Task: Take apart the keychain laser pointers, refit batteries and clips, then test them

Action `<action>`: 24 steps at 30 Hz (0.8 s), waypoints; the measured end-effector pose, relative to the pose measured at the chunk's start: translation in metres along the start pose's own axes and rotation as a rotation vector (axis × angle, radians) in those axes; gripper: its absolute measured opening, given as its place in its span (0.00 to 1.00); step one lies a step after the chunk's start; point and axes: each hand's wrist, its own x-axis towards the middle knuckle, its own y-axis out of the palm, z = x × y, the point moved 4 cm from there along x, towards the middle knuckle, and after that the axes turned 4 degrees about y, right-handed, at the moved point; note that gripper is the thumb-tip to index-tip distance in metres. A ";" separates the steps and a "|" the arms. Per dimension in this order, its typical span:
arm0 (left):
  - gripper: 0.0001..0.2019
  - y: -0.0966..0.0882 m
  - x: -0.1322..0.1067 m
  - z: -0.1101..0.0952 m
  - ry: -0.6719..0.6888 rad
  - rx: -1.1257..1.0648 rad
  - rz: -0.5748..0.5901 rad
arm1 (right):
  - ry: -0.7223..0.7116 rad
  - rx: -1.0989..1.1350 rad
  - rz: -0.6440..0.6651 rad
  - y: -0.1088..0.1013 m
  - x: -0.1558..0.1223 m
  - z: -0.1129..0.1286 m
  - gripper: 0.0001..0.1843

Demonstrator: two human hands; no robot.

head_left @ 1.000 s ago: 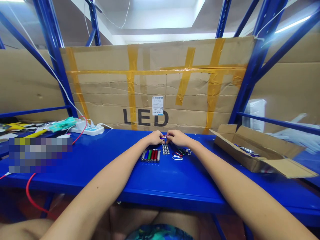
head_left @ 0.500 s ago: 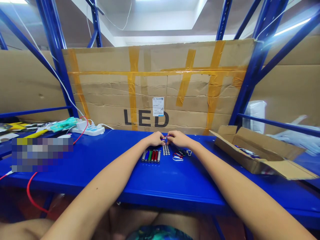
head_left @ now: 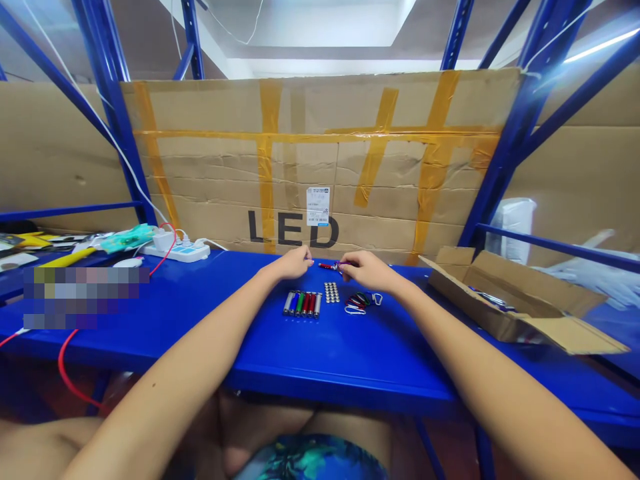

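Observation:
My right hand (head_left: 369,271) is closed in a pinch around a small purple carabiner (head_left: 342,263) near the back of the table. A thin red tube (head_left: 327,267) extends left from its fingertips; whether it is joined to the carabiner I cannot tell. Left of it, my left hand (head_left: 295,263) has its fingers curled together, and anything in them is hidden. In front of the hands lie a row of coloured mini torch tubes (head_left: 303,305), a grid of silver button cells (head_left: 331,292) and a cluster of coloured carabiners (head_left: 356,304).
An open cardboard box (head_left: 500,320) with metal pieces inside stands on the right of the blue table (head_left: 200,320). A white power strip (head_left: 185,251) with cables sits at the back left, beside assorted items. A large cardboard sheet (head_left: 220,180) rises behind the table.
My hands have moved apart: the left one went left and away from the small parts, while the right one keeps the carabiner. The red tube now shows between them. The view has tilted slightly.

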 end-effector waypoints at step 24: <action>0.12 -0.032 -0.049 0.052 -0.436 0.330 0.111 | 0.027 -0.095 0.086 0.010 -0.006 -0.007 0.12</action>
